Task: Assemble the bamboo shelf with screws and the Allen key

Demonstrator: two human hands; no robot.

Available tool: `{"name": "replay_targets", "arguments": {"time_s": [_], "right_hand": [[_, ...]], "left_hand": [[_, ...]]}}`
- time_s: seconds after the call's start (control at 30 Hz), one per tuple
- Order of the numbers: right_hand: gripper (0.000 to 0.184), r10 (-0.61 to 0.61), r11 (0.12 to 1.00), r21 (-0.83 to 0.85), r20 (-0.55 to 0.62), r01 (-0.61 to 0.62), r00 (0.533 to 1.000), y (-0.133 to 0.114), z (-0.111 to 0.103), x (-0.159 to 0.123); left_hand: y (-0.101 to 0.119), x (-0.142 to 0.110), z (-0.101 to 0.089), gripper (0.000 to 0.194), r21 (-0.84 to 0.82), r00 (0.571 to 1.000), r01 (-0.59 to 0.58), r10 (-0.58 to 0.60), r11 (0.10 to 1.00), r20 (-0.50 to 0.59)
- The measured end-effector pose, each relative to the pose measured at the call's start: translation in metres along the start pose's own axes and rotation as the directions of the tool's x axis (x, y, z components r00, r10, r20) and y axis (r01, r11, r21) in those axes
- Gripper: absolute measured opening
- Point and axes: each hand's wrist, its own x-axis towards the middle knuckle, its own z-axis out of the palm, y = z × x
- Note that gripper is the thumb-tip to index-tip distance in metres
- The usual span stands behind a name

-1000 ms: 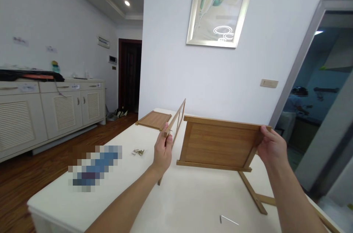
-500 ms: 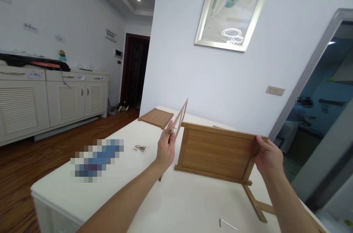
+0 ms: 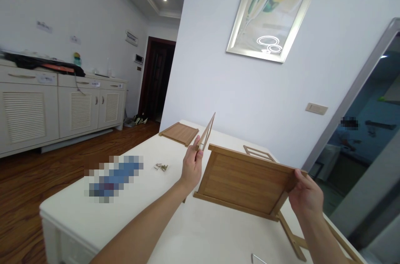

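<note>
My left hand [image 3: 192,168] is closed around a thin wooden frame [image 3: 209,128], held upright and seen almost edge-on. In my right hand [image 3: 308,197] is the right end of a brown wooden panel [image 3: 242,183] with raised border strips, the thumb over its upper corner. The panel leans above the white table [image 3: 125,218], its left end close to the frame; whether the two touch I cannot tell. Joined wooden bars [image 3: 291,235] lie below the panel's right end, partly hidden by my right forearm. An L-shaped hex key [image 3: 258,259] is cut off by the bottom edge.
Another wooden panel [image 3: 179,133] lies flat at the table's far left corner. Behind the held panel rests a wooden frame [image 3: 258,153]. Several small screws [image 3: 161,167] and a blurred blue item [image 3: 117,176] are on the left. A wall [image 3: 237,93] borders the table's far side.
The held panel has tilted, its top edge dropping and its lower edge shifting left. More of the frame lying behind it shows. Both hands keep their grip, and the view has shifted slightly.
</note>
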Motion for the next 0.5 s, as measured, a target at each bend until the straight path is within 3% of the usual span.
{"name": "replay_targets", "arguments": {"time_s": [0.3, 0.5], "right_hand": [[0.011, -0.039, 0.999, -0.035, -0.008, 0.038, 0.999, -0.0011, -0.0032, -0.0016], [0.009, 0.003, 1.000, 0.004, -0.014, -0.003, 1.000, -0.0038, 0.0018, -0.0060]], "left_hand": [[-0.0005, -0.0004, 0.0020, 0.049, -0.040, 0.998, -0.047, 0.049, 0.998, 0.035], [0.0003, 0.0003, 0.0033, 0.048, -0.034, 0.996, -0.077, 0.079, 0.996, 0.033]]}}
